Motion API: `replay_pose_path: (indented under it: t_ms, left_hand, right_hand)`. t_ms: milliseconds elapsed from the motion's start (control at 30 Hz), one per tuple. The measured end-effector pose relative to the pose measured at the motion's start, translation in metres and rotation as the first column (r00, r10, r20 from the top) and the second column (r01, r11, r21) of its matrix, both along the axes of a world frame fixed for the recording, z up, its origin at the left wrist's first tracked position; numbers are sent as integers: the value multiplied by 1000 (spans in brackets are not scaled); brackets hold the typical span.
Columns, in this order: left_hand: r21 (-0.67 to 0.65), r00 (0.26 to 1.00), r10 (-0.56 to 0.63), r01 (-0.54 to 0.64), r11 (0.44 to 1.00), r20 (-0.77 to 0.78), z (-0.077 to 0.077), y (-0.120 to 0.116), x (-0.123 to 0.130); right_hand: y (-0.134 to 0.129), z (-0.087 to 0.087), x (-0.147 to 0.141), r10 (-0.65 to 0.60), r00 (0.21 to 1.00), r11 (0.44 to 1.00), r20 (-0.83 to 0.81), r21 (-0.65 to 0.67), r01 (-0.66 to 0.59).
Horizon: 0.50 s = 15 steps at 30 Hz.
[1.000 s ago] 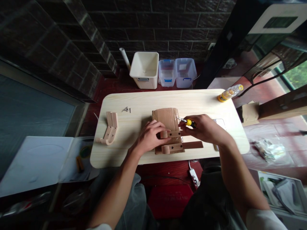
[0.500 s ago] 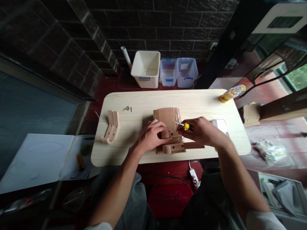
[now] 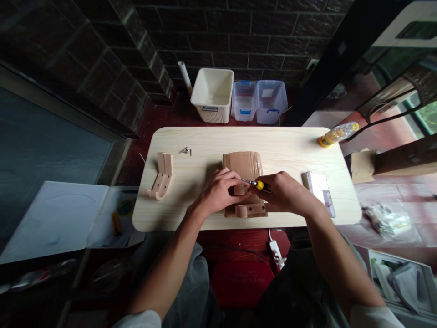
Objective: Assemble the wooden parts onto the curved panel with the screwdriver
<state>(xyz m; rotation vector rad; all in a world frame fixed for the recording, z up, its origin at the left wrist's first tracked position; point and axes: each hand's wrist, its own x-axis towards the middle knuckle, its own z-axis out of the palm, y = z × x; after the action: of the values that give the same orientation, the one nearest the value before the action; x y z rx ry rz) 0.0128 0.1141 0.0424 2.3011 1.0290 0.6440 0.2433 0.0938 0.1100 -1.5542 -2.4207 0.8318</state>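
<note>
My left hand (image 3: 221,190) is closed at the thumb and fingers around the curved end of a wooden hook-shaped piece (image 3: 239,189). That piece lies on a cardboard pad (image 3: 241,160). My right hand (image 3: 282,193) grips a screwdriver (image 3: 260,185) with a yellow and black handle. Its metal shaft points left, with the tip at my left fingertips; whether it touches a screw I cannot tell. Nearer to me, a second curved wooden piece (image 3: 253,209) with dark holes rests on the pad. Part of the first piece is hidden by my hands.
A joined pair of wooden hook pieces (image 3: 163,178) lies at the table's left. Several screws (image 3: 186,151) sit behind it. At right are a flat case (image 3: 320,191) and a clear bottle-shaped container (image 3: 339,134). Bins (image 3: 213,111) stand beyond the table (image 3: 201,136).
My right hand has brought the screwdriver left, to my left fingertips. The brown strip that stuck out right of the cardboard no longer shows. The camera view has shifted slightly.
</note>
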Motion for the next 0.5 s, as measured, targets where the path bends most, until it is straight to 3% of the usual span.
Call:
replay_pose_path:
  t_ms: [500]
  left_hand:
    - [-16, 1000, 2, -2, 1000, -22, 1, 0, -3]
  right_hand:
    - [0, -7, -9, 33, 998, 999, 60, 16, -34]
